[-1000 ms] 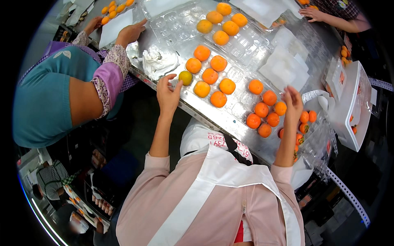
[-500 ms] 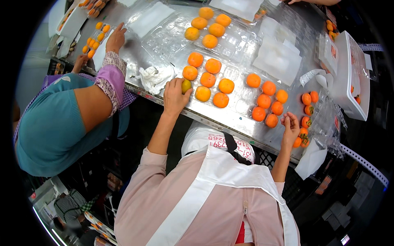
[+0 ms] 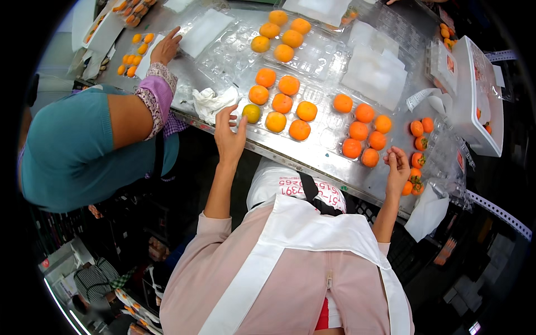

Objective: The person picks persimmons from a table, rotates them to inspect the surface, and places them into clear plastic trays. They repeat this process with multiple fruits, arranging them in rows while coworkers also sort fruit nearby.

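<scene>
A greenish-yellow persimmon [image 3: 251, 113] sits at the near left corner of a clear plastic tray [image 3: 316, 99] with several orange persimmons [image 3: 282, 103] in its cups. Just left of that fruit is my left hand [image 3: 228, 134], fingers apart and holding nothing. My right hand [image 3: 397, 167] hovers near the table's front edge with its fingers loosely curled together; nothing shows in them. It lies between a second group of orange persimmons [image 3: 358, 130], set in tray cups, and loose persimmons [image 3: 421, 143] with leafy tops on the right.
A crumpled white cloth [image 3: 212, 103] lies beyond my left hand. Another tray of persimmons [image 3: 284, 53] and white pads [image 3: 373, 78] are farther back. A white foam box [image 3: 474, 100] stands at the right. At the left, a co-worker's hand [image 3: 166, 47] reaches over the table.
My left hand has let go of the greenish-yellow persimmon and drawn back to the left, fingers spread. My right hand has hardly moved. The co-worker's arm has shifted slightly right.
</scene>
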Demonstrator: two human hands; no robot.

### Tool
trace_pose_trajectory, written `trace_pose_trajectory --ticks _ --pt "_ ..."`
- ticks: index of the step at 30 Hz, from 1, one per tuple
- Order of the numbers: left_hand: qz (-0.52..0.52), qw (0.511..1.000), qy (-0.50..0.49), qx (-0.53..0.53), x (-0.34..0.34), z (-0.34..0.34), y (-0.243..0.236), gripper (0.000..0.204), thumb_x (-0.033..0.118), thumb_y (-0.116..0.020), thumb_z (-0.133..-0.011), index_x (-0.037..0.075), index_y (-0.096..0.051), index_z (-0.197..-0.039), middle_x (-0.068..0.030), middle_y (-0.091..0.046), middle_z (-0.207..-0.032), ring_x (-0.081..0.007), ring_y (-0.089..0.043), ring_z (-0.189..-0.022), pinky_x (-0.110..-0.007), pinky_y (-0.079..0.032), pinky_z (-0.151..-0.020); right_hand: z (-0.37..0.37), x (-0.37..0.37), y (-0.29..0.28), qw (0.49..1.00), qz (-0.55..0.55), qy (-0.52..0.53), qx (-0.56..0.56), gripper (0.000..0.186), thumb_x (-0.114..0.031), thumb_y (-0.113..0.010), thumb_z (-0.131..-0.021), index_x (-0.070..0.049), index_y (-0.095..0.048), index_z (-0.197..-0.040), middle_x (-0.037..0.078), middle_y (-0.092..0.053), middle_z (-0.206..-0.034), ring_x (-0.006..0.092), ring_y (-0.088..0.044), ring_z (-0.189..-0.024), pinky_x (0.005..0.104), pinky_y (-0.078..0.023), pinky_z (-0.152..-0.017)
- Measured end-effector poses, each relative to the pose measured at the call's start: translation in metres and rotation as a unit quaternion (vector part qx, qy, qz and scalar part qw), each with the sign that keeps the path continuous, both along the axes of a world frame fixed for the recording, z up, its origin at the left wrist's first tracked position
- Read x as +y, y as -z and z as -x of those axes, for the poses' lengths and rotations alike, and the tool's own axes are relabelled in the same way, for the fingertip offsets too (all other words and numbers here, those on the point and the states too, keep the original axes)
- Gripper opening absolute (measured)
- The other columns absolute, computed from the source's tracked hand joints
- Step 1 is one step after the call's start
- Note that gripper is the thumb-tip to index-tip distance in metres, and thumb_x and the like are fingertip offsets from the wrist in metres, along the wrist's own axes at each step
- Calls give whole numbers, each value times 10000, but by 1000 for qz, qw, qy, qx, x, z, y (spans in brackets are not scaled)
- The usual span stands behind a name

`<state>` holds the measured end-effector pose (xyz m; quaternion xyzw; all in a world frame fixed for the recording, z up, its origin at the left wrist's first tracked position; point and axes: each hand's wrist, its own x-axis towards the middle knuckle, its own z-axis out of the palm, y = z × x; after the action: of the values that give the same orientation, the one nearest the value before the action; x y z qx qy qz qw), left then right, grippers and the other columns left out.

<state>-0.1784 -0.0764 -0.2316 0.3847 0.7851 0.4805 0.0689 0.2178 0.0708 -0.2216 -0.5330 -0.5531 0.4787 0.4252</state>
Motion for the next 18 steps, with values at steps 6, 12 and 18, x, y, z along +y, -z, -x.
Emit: trace_pose_trajectory --ticks 6,12,18 --pt "-123 984 -74 -106 -10 -58 -3 163 77 -698 -787 33 -543 -762 9 -461 -634 -67 -420 -569 -225 -338 -511 -11 24 -7 998 18 -21 57 177 -78 -551 -912 -11 -600 -1067 46 -632 -943 79 -575 -744 206 -457 -684" --pt "-142 984 -62 -84 -15 -112 -13 386 113 -616 -877 4 -404 -573 25 -275 -518 -52 -240 -512 -267 -188 -432 -14 28 -6 995 14 -64 75 170 -80 -557 -908 -8 -600 -1056 45 -637 -955 76 -573 -737 203 -457 -674" --pt "-108 991 -48 -61 -13 -126 -23 389 115 -555 -915 -14 -406 -580 10 -261 -520 -50 -246 -514 -281 -207 -429 -16 28 -6 993 20 -80 88 171 -77 -554 -907 0 -601 -1052 55 -637 -955 84 -576 -737 215 -471 -686"
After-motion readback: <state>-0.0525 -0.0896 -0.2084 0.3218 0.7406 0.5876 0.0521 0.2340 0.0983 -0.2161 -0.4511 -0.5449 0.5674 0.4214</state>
